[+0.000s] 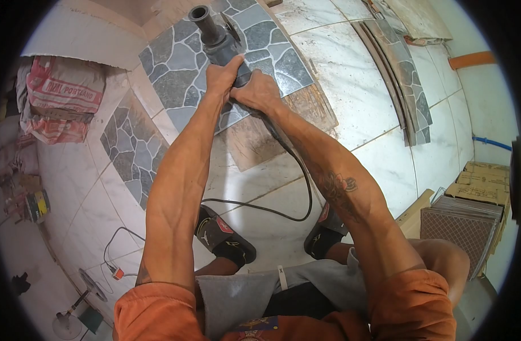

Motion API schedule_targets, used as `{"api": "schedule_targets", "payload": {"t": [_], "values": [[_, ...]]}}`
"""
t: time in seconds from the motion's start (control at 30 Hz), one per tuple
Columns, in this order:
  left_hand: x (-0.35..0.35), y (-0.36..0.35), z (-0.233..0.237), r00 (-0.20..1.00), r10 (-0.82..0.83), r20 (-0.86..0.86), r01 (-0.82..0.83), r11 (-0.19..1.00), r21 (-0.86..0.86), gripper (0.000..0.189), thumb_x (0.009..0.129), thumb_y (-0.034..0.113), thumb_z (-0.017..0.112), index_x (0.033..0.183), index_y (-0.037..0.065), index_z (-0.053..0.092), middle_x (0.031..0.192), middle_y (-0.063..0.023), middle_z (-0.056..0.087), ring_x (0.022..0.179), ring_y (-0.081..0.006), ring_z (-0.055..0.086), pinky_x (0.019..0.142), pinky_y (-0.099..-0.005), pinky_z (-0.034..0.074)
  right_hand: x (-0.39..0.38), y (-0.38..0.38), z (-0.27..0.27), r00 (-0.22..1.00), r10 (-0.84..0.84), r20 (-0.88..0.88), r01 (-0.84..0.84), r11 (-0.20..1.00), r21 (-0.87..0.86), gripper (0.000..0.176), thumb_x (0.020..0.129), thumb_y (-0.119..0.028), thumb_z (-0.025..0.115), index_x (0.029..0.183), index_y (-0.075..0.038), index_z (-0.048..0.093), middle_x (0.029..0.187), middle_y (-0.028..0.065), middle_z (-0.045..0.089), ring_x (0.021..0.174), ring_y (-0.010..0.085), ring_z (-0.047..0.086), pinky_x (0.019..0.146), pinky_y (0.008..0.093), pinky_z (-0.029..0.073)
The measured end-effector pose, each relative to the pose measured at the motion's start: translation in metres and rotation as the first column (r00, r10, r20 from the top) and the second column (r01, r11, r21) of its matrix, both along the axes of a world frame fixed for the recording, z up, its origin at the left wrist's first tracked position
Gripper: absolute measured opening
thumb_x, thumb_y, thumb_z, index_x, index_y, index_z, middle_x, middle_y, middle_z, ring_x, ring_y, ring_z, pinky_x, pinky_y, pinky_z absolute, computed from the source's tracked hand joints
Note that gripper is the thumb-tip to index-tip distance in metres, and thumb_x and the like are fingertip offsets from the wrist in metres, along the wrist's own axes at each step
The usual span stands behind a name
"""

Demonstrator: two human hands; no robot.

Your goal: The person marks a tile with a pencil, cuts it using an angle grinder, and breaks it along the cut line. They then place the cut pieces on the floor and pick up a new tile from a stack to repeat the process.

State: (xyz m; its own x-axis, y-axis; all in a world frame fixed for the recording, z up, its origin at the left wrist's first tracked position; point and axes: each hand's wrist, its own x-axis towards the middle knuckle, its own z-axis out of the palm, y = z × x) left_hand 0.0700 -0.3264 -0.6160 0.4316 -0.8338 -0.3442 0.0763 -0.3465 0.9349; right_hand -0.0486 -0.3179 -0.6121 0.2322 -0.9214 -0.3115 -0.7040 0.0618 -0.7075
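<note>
Both hands hold a dark angle grinder (pixel 222 50) above a stone-patterned tile (pixel 172 74). My left hand (pixel 223 78) is wrapped round its body, and my right hand (pixel 259 91) closes round the rear end beside it. The grinder's disc (pixel 232 27) stands on edge at the right of its head, with a tubular piece (pixel 200 15) sticking out toward the upper left. Whether the disc touches the tile cannot be told. A worn wooden board (pixel 306 108) lies under the tile. From the grinder's rear, a black cable (pixel 306 176) loops down to the floor.
Another patterned tile piece (pixel 134 145) lies at left, near a cement bag (pixel 67 94). Long tile strips (pixel 394 74) lie at right. Stacked brown tiles (pixel 459 224) stand beside cardboard boxes (pixel 479 182). An orange plug (pixel 118 274) is at lower left; slippered feet (pixel 223 233) are below.
</note>
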Motion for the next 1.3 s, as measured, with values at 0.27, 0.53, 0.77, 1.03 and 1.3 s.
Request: {"api": "schedule_targets", "payload": {"t": [0.27,0.53,0.77,1.03,1.3], "values": [[-0.002,0.002,-0.001,1.000,0.002,0.009,-0.002,1.000,0.017,0.033,0.078,0.022,0.080,0.092,-0.007,0.071,0.088,-0.0102,0.070,0.071,-0.0159,0.065,0.063,-0.0322,0.052,-0.002,0.002,-0.003,1.000,0.008,0.002,-0.008,1.000,0.001,0.074,0.068,-0.045,0.076,0.108,0.015,0.061,0.104,0.0343,0.067,0.101,0.0447,0.068,0.090,0.0457,0.055],[-0.002,0.004,-0.004,1.000,0.001,0.009,-0.001,1.000,0.012,0.031,0.078,0.022,0.080,0.089,-0.005,0.070,0.085,-0.0091,0.069,0.069,-0.0155,0.064,0.061,-0.0320,0.051,-0.004,0.004,-0.003,1.000,0.013,0.006,-0.013,1.000,0.005,0.076,0.067,-0.045,0.076,0.108,0.017,0.061,0.103,0.0348,0.067,0.101,0.0446,0.069,0.089,0.0449,0.055],[-0.003,0.006,-0.007,1.000,-0.004,0.004,0.004,1.000,-0.002,0.030,0.078,0.023,0.080,0.086,-0.004,0.070,0.084,-0.0086,0.069,0.067,-0.0150,0.063,0.060,-0.0319,0.051,-0.005,0.007,-0.004,1.000,0.006,0.005,-0.006,1.000,-0.009,0.076,0.066,-0.046,0.076,0.107,0.016,0.061,0.102,0.0348,0.068,0.100,0.0449,0.069,0.089,0.0451,0.055],[-0.005,0.009,-0.009,1.000,0.005,0.008,-0.005,1.000,0.003,0.032,0.077,0.023,0.081,0.086,-0.006,0.071,0.083,-0.0092,0.069,0.067,-0.0152,0.064,0.060,-0.0323,0.051,-0.007,0.011,-0.001,1.000,-0.006,0.006,0.006,1.000,0.000,0.074,0.066,-0.044,0.076,0.106,0.015,0.061,0.101,0.0349,0.068,0.100,0.0451,0.068,0.090,0.0457,0.055],[-0.007,0.012,-0.009,1.000,0.002,-0.001,-0.002,0.999,0.035,0.034,0.078,0.024,0.081,0.086,-0.008,0.071,0.083,-0.0108,0.069,0.067,-0.0159,0.065,0.059,-0.0327,0.051,-0.011,0.015,-0.003,1.000,-0.014,0.024,0.014,1.000,-0.002,0.072,0.066,-0.042,0.076,0.107,0.015,0.061,0.102,0.0352,0.067,0.100,0.0459,0.068,0.090,0.0457,0.054]]}}
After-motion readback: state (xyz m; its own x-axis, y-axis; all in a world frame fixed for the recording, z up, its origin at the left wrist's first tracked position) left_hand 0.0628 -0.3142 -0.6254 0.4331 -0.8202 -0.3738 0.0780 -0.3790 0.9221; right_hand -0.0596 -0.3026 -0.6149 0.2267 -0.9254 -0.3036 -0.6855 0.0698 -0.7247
